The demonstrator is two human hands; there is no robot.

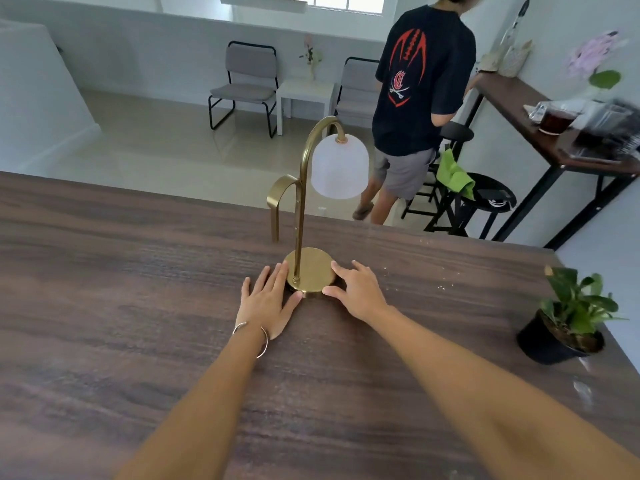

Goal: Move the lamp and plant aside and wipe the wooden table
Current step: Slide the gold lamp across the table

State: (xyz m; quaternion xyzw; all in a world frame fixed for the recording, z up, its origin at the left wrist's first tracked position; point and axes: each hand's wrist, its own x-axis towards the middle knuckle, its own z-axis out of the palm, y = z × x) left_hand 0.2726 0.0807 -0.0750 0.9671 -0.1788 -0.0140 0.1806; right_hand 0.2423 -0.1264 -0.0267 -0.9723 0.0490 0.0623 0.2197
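A brass lamp (310, 271) with a curved neck and a white frosted shade stands upright near the far edge of the dark wooden table (138, 306). My left hand (268, 301) lies flat with fingers spread, touching the left rim of the lamp's round base. My right hand (358, 289) touches the base's right rim with thumb and fingertips. A small plant (568, 317) in a black pot sits at the table's right edge. Small crumbs lie on the wood between the lamp and the plant.
A person in a black shirt (420, 84) stands beyond the table by a side counter (519, 109) holding cups. A green cloth (452, 173) hangs over a black stool. Two grey chairs and a white side table stand farther back.
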